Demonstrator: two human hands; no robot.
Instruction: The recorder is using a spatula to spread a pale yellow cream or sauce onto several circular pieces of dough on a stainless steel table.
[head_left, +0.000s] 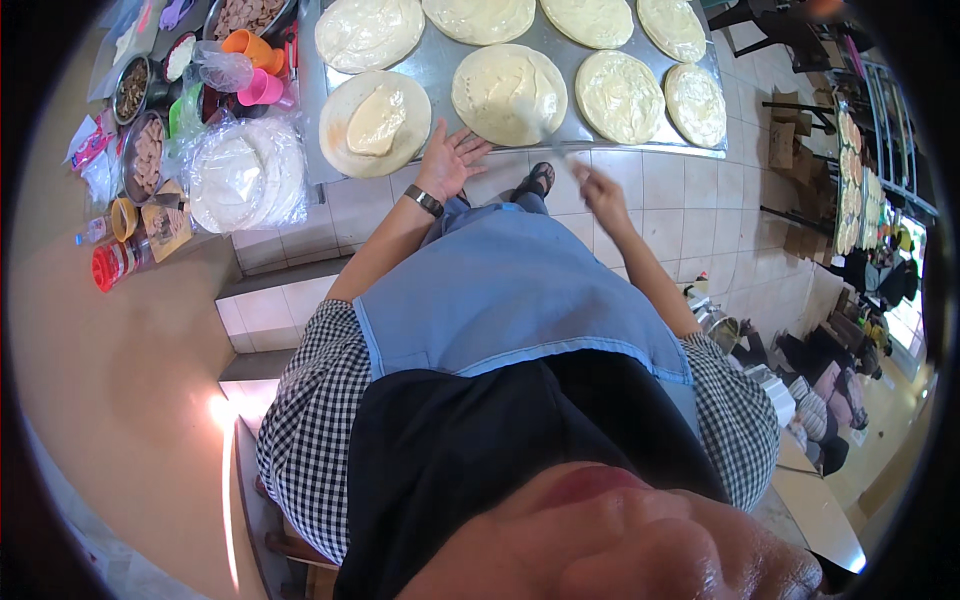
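My right hand (600, 196) is closed on the handle of a spreading utensil. Its blurred blade (538, 124) lies over the right lower edge of a round flatbread (510, 94) coated with cream-coloured spread. My left hand (451, 159) is open, palm up and fingers apart, at the near edge of the metal table (442, 75). It holds nothing. Left of it lies a flatbread (337, 142) with a thick dollop of spread (376, 124) at its middle, not reaching the rim. Several more coated flatbreads (620, 97) lie in two rows across the table.
Left of the table are stacked flatbreads in a clear plastic bag (244, 176), metal bowls of sliced food (144, 157), a pink cup (259, 88), an orange cup (253, 51) and a red-lidded jar (111, 266). A rack of topped rounds (849, 180) and people (817, 390) are at the right.
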